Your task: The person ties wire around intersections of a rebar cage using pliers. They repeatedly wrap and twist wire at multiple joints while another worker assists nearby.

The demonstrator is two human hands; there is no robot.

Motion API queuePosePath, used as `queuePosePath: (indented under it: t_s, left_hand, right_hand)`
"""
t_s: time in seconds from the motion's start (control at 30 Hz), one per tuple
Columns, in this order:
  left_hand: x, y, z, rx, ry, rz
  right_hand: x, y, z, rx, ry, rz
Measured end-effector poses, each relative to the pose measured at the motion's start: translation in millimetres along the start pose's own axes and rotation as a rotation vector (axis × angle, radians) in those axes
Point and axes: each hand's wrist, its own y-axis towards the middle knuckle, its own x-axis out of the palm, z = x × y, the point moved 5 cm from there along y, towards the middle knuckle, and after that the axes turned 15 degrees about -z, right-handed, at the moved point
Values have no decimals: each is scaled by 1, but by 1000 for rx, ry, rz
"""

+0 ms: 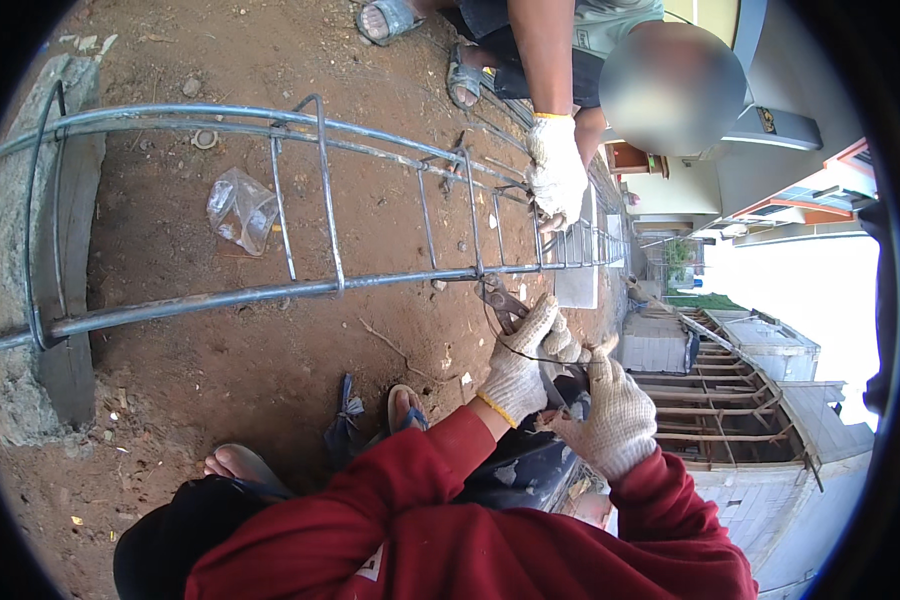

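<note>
While the rebar cage (270, 292) stretches across the dirt ground (190, 380), both cotton-gloved hands of the person in the red sweater work on its near side. The left hand (518, 368), just beside the cage's near long bar, is wrapped around a pair of steel pincers (505, 305), clamped on their handles; the tool's head reaches that bar close to a stirrup joint, but whether its jaws bite on anything is too small to tell. The right hand (620, 415) sits farther from the cage, next to the handle ends, its fingers bent. A thin dark tie wire (526, 356) curves from near the cage's bar, across the left glove, toward these fingers; I cannot tell whether they pinch it.

On the cage's far side, a co-worker's gloved hand (558, 175) is at the bars, its exact hold unclear. A clear plastic bag (240, 215) lies on the soil behind the cage's near bar, seen between stirrups. Under the cage's left end is a rough concrete beam (70, 370). A dark blue bundle (345, 415) lies on the near side of the cage.
</note>
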Motion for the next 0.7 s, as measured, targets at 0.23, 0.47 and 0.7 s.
queuePosePath:
  t_s: [0.23,0.47,0.7]
  left_hand:
    - [1,7,-6,16,-74,162]
    - [-2,-13,16,-50,37,-287]
    - [7,-23,26,-163,-9,-374]
  right_hand:
    - [33,9,-10,349,-178,133]
    - [39,15,2,118,346,-439]
    - [69,-5,-25,15,1800,-1143]
